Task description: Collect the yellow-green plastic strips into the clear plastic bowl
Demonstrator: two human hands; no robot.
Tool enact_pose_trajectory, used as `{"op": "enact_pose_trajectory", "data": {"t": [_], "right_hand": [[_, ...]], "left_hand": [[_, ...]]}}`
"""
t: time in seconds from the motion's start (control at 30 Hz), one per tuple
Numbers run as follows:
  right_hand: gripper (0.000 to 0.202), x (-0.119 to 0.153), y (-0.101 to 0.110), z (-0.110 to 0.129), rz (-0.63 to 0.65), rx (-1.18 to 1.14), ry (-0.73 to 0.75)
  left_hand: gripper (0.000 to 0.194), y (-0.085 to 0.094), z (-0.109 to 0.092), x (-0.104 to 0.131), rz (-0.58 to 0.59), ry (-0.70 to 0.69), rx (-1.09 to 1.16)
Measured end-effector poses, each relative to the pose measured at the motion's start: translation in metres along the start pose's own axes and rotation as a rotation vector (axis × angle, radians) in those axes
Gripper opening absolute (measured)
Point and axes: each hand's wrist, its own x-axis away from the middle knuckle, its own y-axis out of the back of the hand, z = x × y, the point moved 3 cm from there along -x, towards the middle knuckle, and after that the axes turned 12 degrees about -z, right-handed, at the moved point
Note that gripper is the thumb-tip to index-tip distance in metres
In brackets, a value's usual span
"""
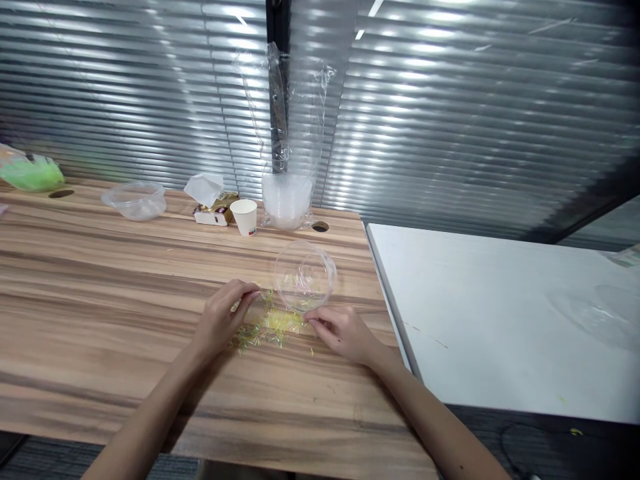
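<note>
A loose pile of small yellow and green translucent strips (281, 321) lies on the wooden table. At the pile's left edge is my left hand (226, 312), thumb and forefinger drawn together near some green bits. My right hand (341, 330) is at the other side, its fingertips pinched at the edge of the yellow strips. What either pinch holds is too small to make out. Just behind the pile, close to my right fingertips, a clear round plastic bowl (330, 275) stands with a few coloured bits visible in or through it.
Along the back of the table (125, 320) are a clear plastic container (143, 208), a tissue box (213, 215), a paper cup (245, 219) and bagged stacked bowls (286, 200). A bright green bag (33, 173) lies far left. A white table (480, 313) adjoins at right.
</note>
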Motion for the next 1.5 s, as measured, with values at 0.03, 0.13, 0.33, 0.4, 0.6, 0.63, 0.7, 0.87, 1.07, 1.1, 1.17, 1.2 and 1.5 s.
{"op": "enact_pose_trajectory", "data": {"t": [0.03, 0.13, 0.33, 0.4, 0.6, 0.63, 0.7, 0.87, 1.07, 1.1, 1.17, 1.2, 1.5], "right_hand": [[0.021, 0.000, 0.000, 0.000, 0.001, -0.003, 0.000], [0.021, 0.000, 0.000, -0.001, 0.001, -0.017, 0.002], [0.022, 0.000, 0.000, 0.000, 0.011, -0.032, -0.007], [0.022, -0.001, 0.000, 0.000, 0.017, -0.032, -0.009], [0.022, -0.001, 0.000, 0.000, 0.030, -0.021, -0.023], [0.021, 0.000, 0.000, 0.000, 0.033, -0.021, -0.026], [0.020, 0.000, 0.000, -0.001, 0.035, -0.023, -0.029], [0.020, 0.000, 0.000, -0.001, 0.037, -0.024, -0.026], [0.020, 0.000, 0.000, -0.001, 0.054, -0.033, -0.031], [0.020, 0.000, 0.000, -0.001, 0.054, -0.034, -0.031], [0.020, 0.000, 0.000, -0.001, 0.052, -0.031, -0.035], [0.020, 0.000, 0.000, -0.001, 0.050, -0.031, -0.036], [0.020, 0.000, 0.000, 0.000, 0.032, -0.027, -0.024]], "left_hand": [[0.014, 0.000, 0.000, 0.000, 0.007, -0.001, 0.001], [0.015, -0.002, -0.001, 0.000, 0.032, -0.015, 0.003], [0.015, -0.007, 0.000, 0.001, 0.113, -0.061, 0.036], [0.016, -0.008, 0.001, 0.002, 0.138, -0.054, 0.042], [0.017, -0.009, 0.001, 0.003, 0.182, -0.019, 0.045], [0.017, -0.009, 0.001, 0.003, 0.187, -0.020, 0.045], [0.015, -0.009, 0.001, 0.003, 0.194, -0.023, 0.047], [0.014, -0.008, 0.002, 0.004, 0.200, -0.027, 0.064], [0.014, -0.009, 0.002, 0.004, 0.206, -0.038, 0.069], [0.014, -0.010, 0.002, 0.004, 0.208, -0.039, 0.069], [0.013, -0.010, 0.003, 0.004, 0.209, -0.043, 0.067], [0.013, -0.010, 0.003, 0.005, 0.209, -0.045, 0.066], [0.016, -0.010, 0.005, 0.006, 0.205, -0.029, 0.065]]}}
